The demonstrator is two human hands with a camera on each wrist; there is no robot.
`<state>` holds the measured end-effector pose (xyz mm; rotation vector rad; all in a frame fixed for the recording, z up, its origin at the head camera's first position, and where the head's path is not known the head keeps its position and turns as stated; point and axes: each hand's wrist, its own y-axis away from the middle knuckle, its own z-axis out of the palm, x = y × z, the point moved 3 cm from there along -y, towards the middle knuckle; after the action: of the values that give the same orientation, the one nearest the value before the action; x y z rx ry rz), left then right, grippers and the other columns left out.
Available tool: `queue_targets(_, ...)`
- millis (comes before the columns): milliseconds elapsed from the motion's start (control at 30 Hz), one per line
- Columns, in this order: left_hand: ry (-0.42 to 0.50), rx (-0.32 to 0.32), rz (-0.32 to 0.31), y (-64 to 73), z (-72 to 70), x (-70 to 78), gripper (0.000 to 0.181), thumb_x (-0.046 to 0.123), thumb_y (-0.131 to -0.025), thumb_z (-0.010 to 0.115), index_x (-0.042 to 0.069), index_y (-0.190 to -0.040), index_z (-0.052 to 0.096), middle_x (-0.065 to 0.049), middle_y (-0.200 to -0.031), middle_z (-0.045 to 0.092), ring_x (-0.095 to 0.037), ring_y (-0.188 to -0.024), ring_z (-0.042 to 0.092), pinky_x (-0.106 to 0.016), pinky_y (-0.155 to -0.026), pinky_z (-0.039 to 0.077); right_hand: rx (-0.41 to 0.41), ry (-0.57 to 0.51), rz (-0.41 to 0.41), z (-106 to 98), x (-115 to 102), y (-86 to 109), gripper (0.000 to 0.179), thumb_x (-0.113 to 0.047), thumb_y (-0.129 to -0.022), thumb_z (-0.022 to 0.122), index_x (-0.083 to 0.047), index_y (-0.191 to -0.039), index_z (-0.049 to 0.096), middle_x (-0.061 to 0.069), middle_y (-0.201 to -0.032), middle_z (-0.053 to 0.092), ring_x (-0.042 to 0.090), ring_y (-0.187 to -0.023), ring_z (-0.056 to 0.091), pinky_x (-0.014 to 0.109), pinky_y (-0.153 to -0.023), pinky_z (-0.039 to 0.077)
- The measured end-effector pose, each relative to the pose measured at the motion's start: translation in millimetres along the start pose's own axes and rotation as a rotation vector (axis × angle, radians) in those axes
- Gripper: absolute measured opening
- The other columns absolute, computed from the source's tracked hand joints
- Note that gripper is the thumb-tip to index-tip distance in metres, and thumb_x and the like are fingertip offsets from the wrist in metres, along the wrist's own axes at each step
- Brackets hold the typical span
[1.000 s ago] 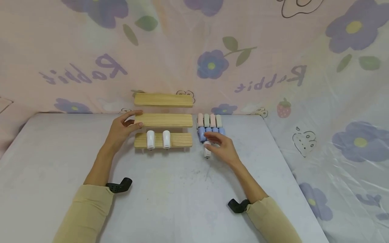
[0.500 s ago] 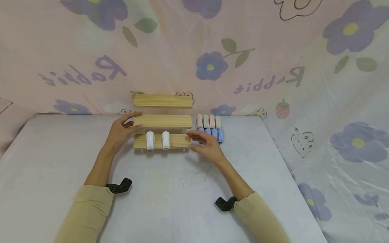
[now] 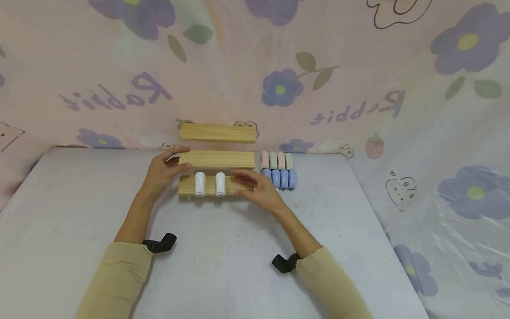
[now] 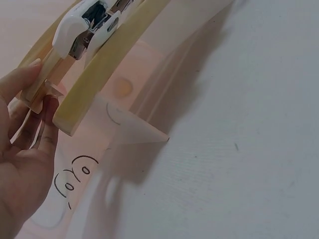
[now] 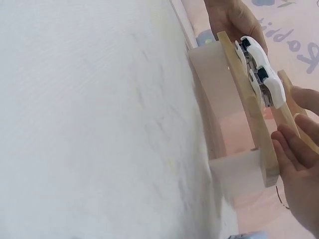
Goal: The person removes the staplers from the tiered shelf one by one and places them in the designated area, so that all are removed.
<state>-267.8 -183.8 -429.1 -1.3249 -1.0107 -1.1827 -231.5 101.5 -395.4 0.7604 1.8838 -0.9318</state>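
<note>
A three-tier wooden display rack [image 3: 217,159] stands on the table against the wall. Two white mini staplers [image 3: 200,184] sit on its lowest board. My left hand [image 3: 161,173] grips the left end of the middle board; the left wrist view shows thumb [image 4: 30,74] and fingers on it. Over the right part of the lowest board is my right hand [image 3: 260,190], fingers extended and thumb apart, with no stapler visible between them. In the right wrist view its fingertips [image 5: 284,134] are close to the boards; contact is unclear. A small white part shows behind the right wrist.
Right of the rack, a row of pink and pale green staplers [image 3: 281,160] stands behind a row of blue staplers [image 3: 283,179]. Patterned cloth [image 3: 223,97] hangs behind the table. A black wrist camera [image 3: 286,263] juts from each sleeve.
My right hand has moved left from the white stapler beside the blue row to the lowest board's right end. My left hand stays on the middle board. The head view has shifted slightly.
</note>
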Motion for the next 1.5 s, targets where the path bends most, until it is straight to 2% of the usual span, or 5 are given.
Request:
queue_targets(233,0.004,-0.002,-0.018,0.2,0.6,-1.2,0.052,0.002,-0.090,0.073,0.000,-0.139,0.055,-0.012,-0.152,0.038,-0.016,-0.113,0.054,-0.015,-0.087,0.051,-0.018,0.064,0.010,8,27,-9.8,0.056,-0.001,-0.083,0.079,0.002,-0.135,0.057,0.017,-0.135,0.059,0.032,-0.125,0.057,0.040,-0.107,0.045)
queue_targets(367,0.023,-0.013,-0.011,-1.8,-0.9,-3.4,0.053,-0.001,-0.091,0.070,-0.003,-0.140,0.051,-0.013,-0.151,0.037,-0.018,-0.114,0.052,-0.015,-0.088,0.050,-0.023,0.118,0.016,11,28,-13.8,0.059,-0.007,-0.082,0.082,-0.005,-0.136,0.059,0.009,-0.134,0.061,0.023,-0.124,0.058,0.030,-0.106,0.046)
queue_targets(767,0.024,-0.012,0.003,2.9,-2.6,-2.3,0.052,0.001,-0.091,0.070,-0.002,-0.140,0.052,-0.012,-0.151,0.039,-0.017,-0.119,0.049,-0.015,-0.091,0.048,-0.032,0.387,0.044,27,27,-19.0,0.070,-0.022,-0.079,0.087,-0.014,-0.141,0.055,0.005,-0.138,0.059,0.019,-0.128,0.053,0.031,-0.109,0.042)
queue_targets(1000,0.043,-0.026,0.007,7.2,5.7,14.0,0.052,-0.002,-0.092,0.068,-0.009,-0.140,0.048,-0.014,-0.150,0.039,-0.018,-0.116,0.052,-0.015,-0.090,0.050,0.008,0.399,0.032,27,30,-17.7,0.068,-0.022,-0.078,0.087,-0.018,-0.139,0.057,0.003,-0.133,0.061,0.019,-0.120,0.057,0.034,-0.103,0.047)
queue_targets(1500,-0.025,-0.016,0.024,-3.0,-3.0,-4.8,0.051,0.004,-0.091,0.072,-0.002,-0.138,0.054,-0.013,-0.151,0.040,-0.019,-0.121,0.049,-0.016,-0.096,0.046,0.013,0.272,0.053,21,25,-17.4,0.066,-0.019,-0.081,0.085,-0.009,-0.139,0.056,0.006,-0.134,0.061,0.017,-0.120,0.059,0.027,-0.102,0.048)
